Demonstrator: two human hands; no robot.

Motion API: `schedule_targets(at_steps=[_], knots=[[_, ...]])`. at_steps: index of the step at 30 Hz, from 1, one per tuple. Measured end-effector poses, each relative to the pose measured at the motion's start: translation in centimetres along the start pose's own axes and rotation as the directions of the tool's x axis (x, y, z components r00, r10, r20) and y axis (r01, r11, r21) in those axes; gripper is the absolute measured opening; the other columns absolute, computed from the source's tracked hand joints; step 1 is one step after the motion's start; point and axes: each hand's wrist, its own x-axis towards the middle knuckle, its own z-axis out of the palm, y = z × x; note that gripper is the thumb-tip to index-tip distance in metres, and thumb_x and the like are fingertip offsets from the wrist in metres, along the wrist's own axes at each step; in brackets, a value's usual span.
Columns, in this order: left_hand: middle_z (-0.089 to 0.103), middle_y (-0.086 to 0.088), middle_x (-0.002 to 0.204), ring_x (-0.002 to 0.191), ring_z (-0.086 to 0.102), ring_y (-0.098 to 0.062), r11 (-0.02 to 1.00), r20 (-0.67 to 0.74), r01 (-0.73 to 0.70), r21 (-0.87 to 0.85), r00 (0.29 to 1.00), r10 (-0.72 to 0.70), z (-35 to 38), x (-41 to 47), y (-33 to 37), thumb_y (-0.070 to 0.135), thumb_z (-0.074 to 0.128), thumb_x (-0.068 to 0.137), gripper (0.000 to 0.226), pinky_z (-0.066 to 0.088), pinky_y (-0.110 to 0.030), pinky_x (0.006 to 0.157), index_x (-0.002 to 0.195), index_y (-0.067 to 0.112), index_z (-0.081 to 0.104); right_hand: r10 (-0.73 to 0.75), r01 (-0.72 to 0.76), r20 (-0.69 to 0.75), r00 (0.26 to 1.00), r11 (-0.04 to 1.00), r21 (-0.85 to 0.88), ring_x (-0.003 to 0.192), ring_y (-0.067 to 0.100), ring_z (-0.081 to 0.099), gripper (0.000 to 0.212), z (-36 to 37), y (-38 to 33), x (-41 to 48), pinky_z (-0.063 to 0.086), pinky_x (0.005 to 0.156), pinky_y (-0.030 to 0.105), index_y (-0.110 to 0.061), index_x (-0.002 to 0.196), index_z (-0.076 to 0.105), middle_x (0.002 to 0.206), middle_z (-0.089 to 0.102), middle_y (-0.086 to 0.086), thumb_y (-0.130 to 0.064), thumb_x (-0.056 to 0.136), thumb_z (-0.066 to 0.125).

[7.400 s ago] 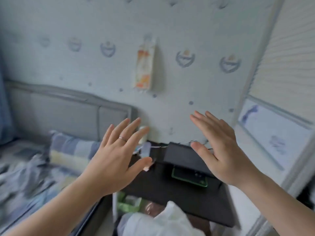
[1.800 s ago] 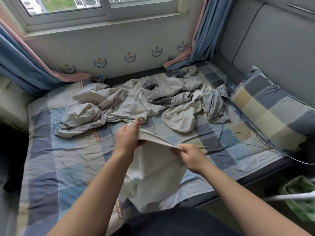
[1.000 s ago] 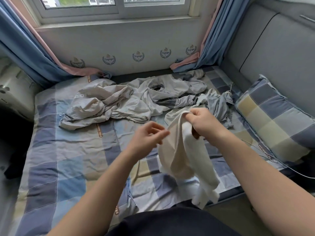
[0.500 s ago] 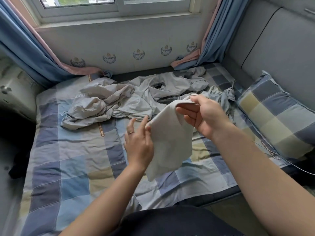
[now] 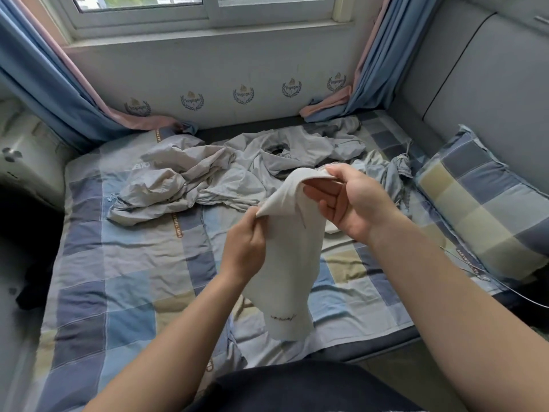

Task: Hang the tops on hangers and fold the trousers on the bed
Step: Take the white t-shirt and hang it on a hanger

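- Your left hand (image 5: 246, 248) now pinches the edge of the cream garment (image 5: 288, 263), no longer flat against it; your right hand (image 5: 353, 200) pinches the other corner
- It hangs between them above the bed (image 5: 124, 263), clear of the grey heap (image 5: 193, 176), ready to spread and sort, I judge

Bed (image 5: 124, 281) (checked sheet), crumpled grey clothes heap (image 5: 208, 179), checked pillow (image 5: 487, 209) at right.

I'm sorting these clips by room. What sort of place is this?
Most likely a bedroom: a bed with a checked sheet sits under a curtained window, a matching pillow lies by the padded headboard, and crumpled clothes lie on it.
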Motion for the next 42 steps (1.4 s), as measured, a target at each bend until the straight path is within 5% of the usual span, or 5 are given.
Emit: schedule_targets(at_steps=[7, 17, 22, 31, 42], knots=[[0.063, 0.01, 0.078, 0.066, 0.054, 0.003, 0.962, -0.082, 0.176, -0.208, 0.977, -0.196, -2.0, 1.9, 2.3, 0.033, 0.042, 0.106, 0.034, 0.044, -0.029, 0.069, 0.081, 0.022, 0.062, -0.062, 0.066, 0.041, 0.997, 0.991, -0.113, 0.114, 0.027, 0.068, 0.018, -2.2, 2.0, 1.1, 0.057, 0.092, 0.046, -0.012, 0.12, 0.054, 0.121, 0.072, 0.005, -0.017, 0.105, 0.045], [0.07, -0.009, 0.086, 0.077, 0.068, -0.021, 0.579, 0.2, 0.489, -0.652, 0.848, -0.491, -1.6, 2.3, 6.8, 0.028, 0.045, 0.108, 0.028, 0.059, -0.035, 0.071, 0.096, 0.011, 0.064, 0.1, -0.034, 0.049, 0.994, 0.69, -0.723, 0.113, 0.011, 0.062, 0.084, -4.2, 15.7, -1.3, 0.053, 0.097, 0.038, -0.026, 0.131, 0.05, 0.124, 0.064, -0.008, -0.066, 0.063, 0.078], [0.076, -0.007, 0.076, 0.066, 0.074, -0.019, 0.465, 0.227, 0.476, -0.747, 0.839, -0.494, -2.6, 3.2, 8.1, 0.025, 0.041, 0.109, 0.026, 0.059, -0.033, 0.055, 0.11, 0.007, 0.06, -0.056, 0.047, 0.021, 0.998, 0.508, -0.86, 0.112, 0.027, 0.061, 0.034, -5.5, 17.4, 2.1, 0.05, 0.094, 0.046, -0.022, 0.127, 0.061, 0.12, 0.069, 0.003, -0.035, 0.097, 0.055], [0.073, 0.002, 0.109, 0.1, 0.072, -0.022, 0.884, 0.236, 0.332, -0.328, 0.935, -0.264, -4.6, 3.0, 4.9, 0.025, 0.072, 0.093, 0.024, 0.058, -0.041, 0.086, 0.115, 0.023, 0.064, -0.279, 0.217, -0.024, 0.96, 0.796, -0.566, 0.077, 0.022, 0.064, 0.02, -3.9, 10.3, 2.7, 0.053, 0.072, 0.048, -0.005, 0.092, 0.071, 0.085, 0.072, 0.011, -0.022, 0.098, 0.064], [0.063, 0.003, 0.124, 0.111, 0.063, -0.015, 0.89, 0.598, 0.423, 0.172, 0.673, -0.436, 4.2, -6.2, -2.6, 0.051, 0.081, 0.073, 0.079, 0.055, -0.033, 0.091, 0.134, 0.019, 0.043, -0.248, 0.281, -0.203, 0.947, 0.947, 0.153, 0.077, 0.023, 0.075, 0.019, -1.4, 1.4, 1.8, 0.06, 0.06, 0.037, -0.016, 0.112, 0.066, 0.088, 0.077, 0.008, -0.028, 0.104, 0.054]])
